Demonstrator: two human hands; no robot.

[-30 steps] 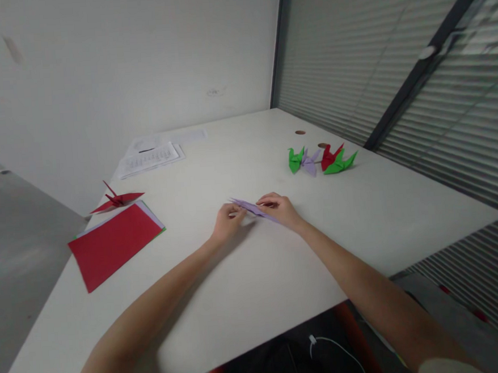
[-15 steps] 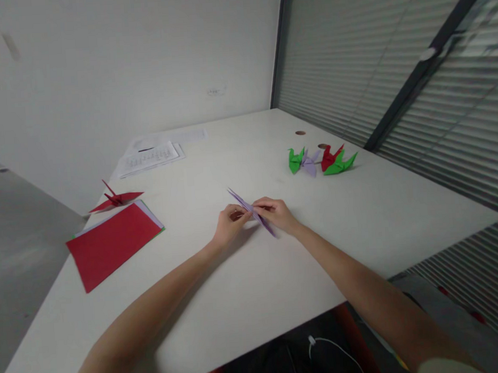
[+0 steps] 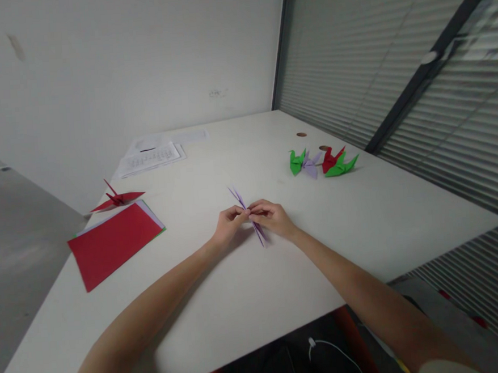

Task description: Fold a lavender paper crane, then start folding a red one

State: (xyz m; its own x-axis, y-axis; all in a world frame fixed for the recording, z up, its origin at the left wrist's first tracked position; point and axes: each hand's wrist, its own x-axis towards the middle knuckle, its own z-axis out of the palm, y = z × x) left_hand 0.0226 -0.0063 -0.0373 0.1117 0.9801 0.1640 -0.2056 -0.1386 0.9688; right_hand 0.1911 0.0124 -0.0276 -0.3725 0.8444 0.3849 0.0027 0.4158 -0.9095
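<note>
Head view: left hand (image 3: pixel 227 224) and right hand (image 3: pixel 277 218) pinch the purple paper (image 3: pixel 258 233) mid-length, probably to steady it.

White wall (image 3: pixel 150 57) at back, brownish smudge (image 3: pixel 16 47) upper left, faint grey marks (image 3: pixel 217 92) lower middle. White table (image 3: pixel 230 165), far edge at wall, two round holes (image 3: pixel 301 134) along right side. Right: horizontal blinds (image 3: pixel 335 72), dark frame (image 3: pixel 408 91) slanting across. Grey floor (image 3: pixel 19 265) left, slight sheen. Orange bars (image 3: pixel 357 338) below near table edge. Light soft, dim; brighter patch top right.
</note>
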